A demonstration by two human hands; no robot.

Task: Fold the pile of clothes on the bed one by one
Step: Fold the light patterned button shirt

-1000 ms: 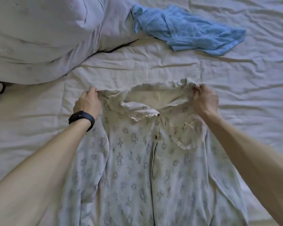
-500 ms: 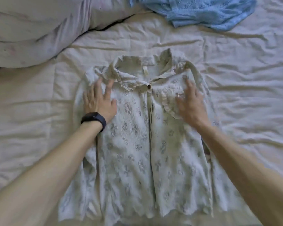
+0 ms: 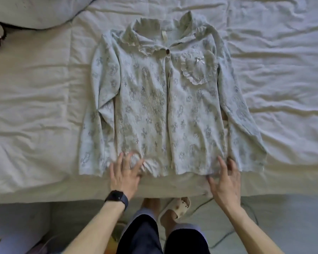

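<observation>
A pale printed pyjama shirt (image 3: 154,107) with a frilled collar, a front button row and a frilled chest pocket lies flat and face up on the white bed sheet (image 3: 35,107), its sleeves laid down along both sides. My left hand (image 3: 125,175), a black watch on its wrist, lies with fingers spread on the shirt's bottom hem left of the button row. My right hand (image 3: 226,182) has straight fingers touching the hem at the shirt's lower right. Neither hand grips the cloth.
A pillow (image 3: 35,11) lies at the top left of the bed. The bed's near edge (image 3: 44,195) runs across just below my hands. Below it are the floor, my legs and a cream slipper (image 3: 178,208). A cord (image 3: 226,235) trails on the floor.
Both hands have slid from the shirt's chest down to its bottom hem, flattening it. The view has tipped down, so the blue garment is out of sight and the bed edge shows.
</observation>
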